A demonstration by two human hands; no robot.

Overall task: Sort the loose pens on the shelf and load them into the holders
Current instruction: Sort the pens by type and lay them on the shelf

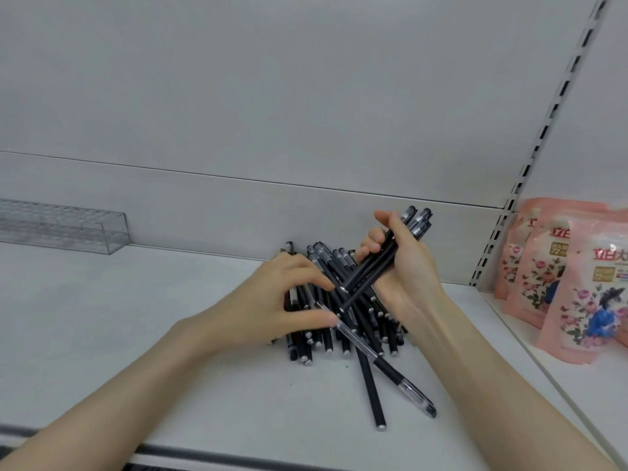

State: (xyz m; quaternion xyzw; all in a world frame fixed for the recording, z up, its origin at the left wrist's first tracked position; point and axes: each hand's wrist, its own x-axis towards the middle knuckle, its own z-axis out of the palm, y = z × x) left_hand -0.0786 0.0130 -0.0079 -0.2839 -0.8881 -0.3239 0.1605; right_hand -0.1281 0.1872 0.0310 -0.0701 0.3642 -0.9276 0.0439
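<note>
- The right hand (404, 266) is closed around a small bundle of black pens (380, 266), held at a slant with the capped ends up and away from the palm; gripping them as a bunch likely keeps them aligned one way, ready to go into a holder together.
- The left hand (278, 300) rests on the pile of loose pens (339, 307), which lies on the white shelf (136, 334) between the two hands and under the bundle.
- Its thumb and forefinger pinch the end of one clear-barrelled pen (384, 362). That pen trails away from the fingers toward the person, cap end farthest out. I judge it is being drawn free to join the bundle.
- A second stray black pen (368, 385) lies crossed beneath it, pointing toward the shelf's front edge.
- The clear plastic pen holder (64, 229) stands far off beyond the left hand, against the back panel, and looks empty from here.
- Pink floral pouches (571, 287) stand beyond the right hand on the neighbouring bay, apart from the pens.
- Most pens remain in the pile, so loading seems barely begun.
</note>
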